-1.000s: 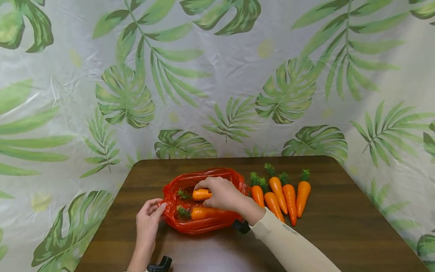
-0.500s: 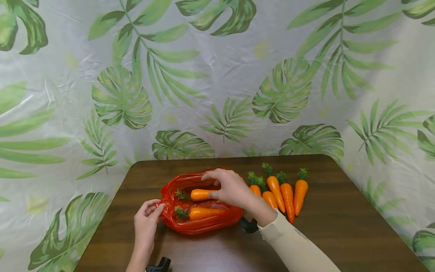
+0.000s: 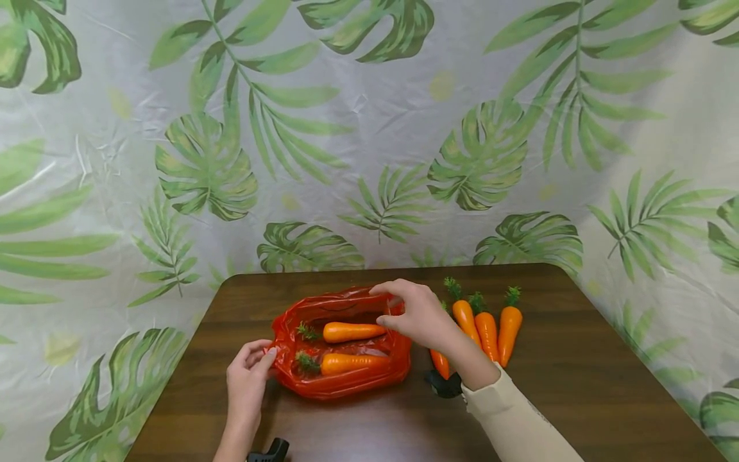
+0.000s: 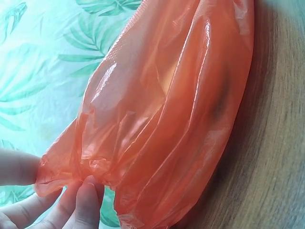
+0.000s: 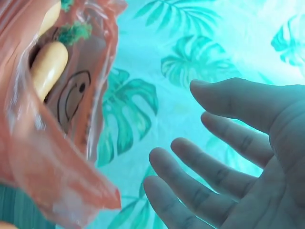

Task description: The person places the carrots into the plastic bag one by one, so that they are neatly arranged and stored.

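A red plastic bag (image 3: 340, 388) lies on its base with its mouth spread upward. Inside are two orange carrots with green tops, the farther carrot (image 3: 349, 332) and the nearer carrot (image 3: 353, 364), roughly side by side. My left hand (image 3: 247, 378) pinches the bag's left edge; in the left wrist view thumb and fingers gather the thin plastic (image 4: 162, 124). Over the bag's right rim is my right hand (image 3: 424, 317), fingers spread and holding nothing. The right wrist view shows its fingers (image 5: 219, 171) apart from the bag, with a carrot (image 5: 51, 64) inside the bag beyond.
Several more carrots (image 3: 508, 333) lie in a cluster right of the bag, partly hidden by my right forearm. The brown wooden table (image 3: 577, 391) ends at a leaf-printed curtain (image 3: 381, 128) behind it. Black wrist mounts sit by both wrists.
My right hand has let go of the farther carrot, leaving it in the bag, and has moved right to the bag's rim. My left hand keeps its pinch on the bag.
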### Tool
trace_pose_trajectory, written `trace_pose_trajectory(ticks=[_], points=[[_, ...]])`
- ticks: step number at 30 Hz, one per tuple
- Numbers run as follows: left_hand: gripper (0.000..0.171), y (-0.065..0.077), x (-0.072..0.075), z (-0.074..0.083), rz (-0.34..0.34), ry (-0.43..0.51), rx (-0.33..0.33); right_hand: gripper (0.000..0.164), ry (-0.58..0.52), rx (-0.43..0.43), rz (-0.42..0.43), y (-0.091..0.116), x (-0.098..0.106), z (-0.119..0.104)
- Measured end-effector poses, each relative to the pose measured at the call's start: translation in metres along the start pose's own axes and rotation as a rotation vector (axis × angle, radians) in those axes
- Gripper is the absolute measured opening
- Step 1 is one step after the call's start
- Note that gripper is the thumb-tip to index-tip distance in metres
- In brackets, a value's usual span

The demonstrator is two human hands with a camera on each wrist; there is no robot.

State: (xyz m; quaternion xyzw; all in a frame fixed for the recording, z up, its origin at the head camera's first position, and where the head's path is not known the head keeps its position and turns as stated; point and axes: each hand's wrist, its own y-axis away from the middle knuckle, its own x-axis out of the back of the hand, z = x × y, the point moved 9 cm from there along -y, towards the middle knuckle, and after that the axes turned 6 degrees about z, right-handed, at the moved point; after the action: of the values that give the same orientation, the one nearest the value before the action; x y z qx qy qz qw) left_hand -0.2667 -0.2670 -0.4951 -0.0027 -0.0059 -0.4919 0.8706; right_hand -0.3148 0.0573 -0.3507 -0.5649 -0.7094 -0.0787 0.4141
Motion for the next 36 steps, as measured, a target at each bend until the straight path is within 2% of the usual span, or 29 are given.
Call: trace_pose_trajectory(ticks=[13,23,29,36], points=[[0.025,-0.002,0.001,0.004,0.018,-0.030,-0.022,0.047,-0.046,-0.076,0.077,0.025,0.041,0.040],[0.022,-0.003,0.003,0.003,0.043,-0.053,-0.068,0.047,-0.051,-0.183,0.118,0.049,0.066,0.080],[0.022,-0.002,0.003,0.001,0.047,-0.054,-0.049,0.047,-0.056,-0.228,0.134,0.064,0.077,0.102],[0.021,0.000,0.004,0.002,0.057,-0.061,-0.038,0.048,0.014,-0.271,0.167,0.083,0.091,0.128]])
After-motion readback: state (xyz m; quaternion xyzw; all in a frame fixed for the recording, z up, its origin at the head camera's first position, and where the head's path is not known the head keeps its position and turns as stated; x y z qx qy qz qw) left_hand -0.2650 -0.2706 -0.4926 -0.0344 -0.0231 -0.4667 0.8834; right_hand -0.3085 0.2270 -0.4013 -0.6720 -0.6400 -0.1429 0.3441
